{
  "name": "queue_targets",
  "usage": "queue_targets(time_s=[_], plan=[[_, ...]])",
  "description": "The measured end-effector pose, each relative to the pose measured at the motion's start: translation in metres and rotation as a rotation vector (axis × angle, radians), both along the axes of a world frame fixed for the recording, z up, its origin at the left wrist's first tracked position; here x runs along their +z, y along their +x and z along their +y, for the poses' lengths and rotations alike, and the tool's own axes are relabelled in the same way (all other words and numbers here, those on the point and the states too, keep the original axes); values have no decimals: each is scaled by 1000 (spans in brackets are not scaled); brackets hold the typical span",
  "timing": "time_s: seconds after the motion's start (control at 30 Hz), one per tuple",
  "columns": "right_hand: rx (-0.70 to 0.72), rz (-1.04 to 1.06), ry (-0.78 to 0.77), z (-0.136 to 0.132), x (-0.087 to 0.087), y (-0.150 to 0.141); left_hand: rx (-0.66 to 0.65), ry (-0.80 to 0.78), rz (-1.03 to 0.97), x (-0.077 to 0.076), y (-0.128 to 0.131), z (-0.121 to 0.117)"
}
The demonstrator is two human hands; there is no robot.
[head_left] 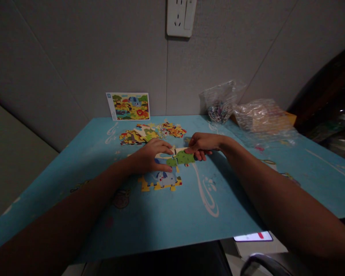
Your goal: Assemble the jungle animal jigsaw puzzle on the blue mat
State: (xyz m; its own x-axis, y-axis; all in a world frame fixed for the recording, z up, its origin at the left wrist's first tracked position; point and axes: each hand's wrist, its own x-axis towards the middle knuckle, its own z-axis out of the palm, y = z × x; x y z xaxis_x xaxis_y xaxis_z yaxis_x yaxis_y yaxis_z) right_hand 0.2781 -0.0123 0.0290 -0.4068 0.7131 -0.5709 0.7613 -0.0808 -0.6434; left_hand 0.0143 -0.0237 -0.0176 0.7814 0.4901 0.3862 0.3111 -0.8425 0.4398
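A partly joined jigsaw puzzle with a blue elephant lies on the light-blue table. My left hand rests over its upper left part, fingers spread and thumb stretched across the joined pieces. Between the thumb and fingers of my right hand is a green puzzle piece, its left edge against the joined part. Whether its tab is fully seated, I cannot tell. Behind my hands are loose puzzle pieces in a heap, with more to the right.
Against the wall leans a picture card with animals. A clear plastic bag and crumpled plastic wrap over something yellow sit at the back right. Below the table's front edge is a lit phone.
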Motion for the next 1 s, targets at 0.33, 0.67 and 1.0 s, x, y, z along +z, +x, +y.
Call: queue_targets(time_s=[0.33, 0.67, 1.0], plan=[[-31, -42, -9, 2, 0, -4, -3, 18, -12, -2, 0, 0], [-81, -58, -46, 3, -3, -3, 17, 5, -1, 0, 1, -1], [-74, 0, -94, 5, -6, 2, 10, -26, 30, 2, 1, -1]])
